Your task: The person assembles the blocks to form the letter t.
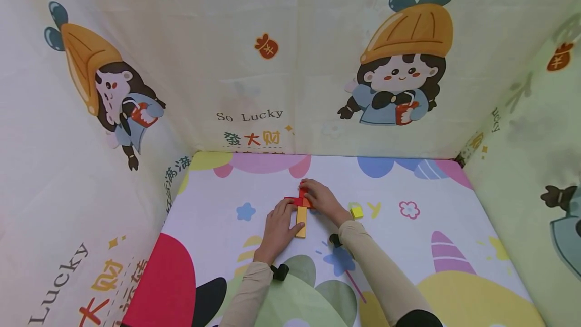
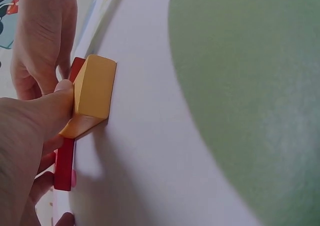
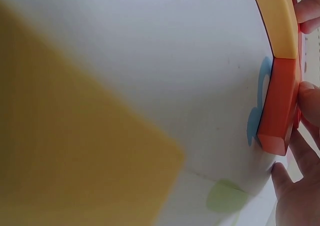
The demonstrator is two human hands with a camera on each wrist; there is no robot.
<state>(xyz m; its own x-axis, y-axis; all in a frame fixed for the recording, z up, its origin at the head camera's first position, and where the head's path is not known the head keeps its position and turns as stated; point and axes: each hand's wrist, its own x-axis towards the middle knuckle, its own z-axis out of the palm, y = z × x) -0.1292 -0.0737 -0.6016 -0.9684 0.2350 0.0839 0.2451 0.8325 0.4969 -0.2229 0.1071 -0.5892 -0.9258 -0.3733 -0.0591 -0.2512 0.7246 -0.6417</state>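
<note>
So the blocks sit around mid-width on the table [image 1: 390,246], closer to its far edge. Tan block [image 1: 301,230] runs toward the near edge, its far end touching the orange block [image 1: 309,203]; two red blocks [image 1: 295,201] sit there too, one pointing left, one far-ward. Left hand [image 1: 276,225] is loosely spread, thumb on tan, fingertips at the left red. Right hand [image 1: 325,201] looks to be pinching the far red. Yellow block [image 1: 357,212] lies off toward the right edge.
</note>
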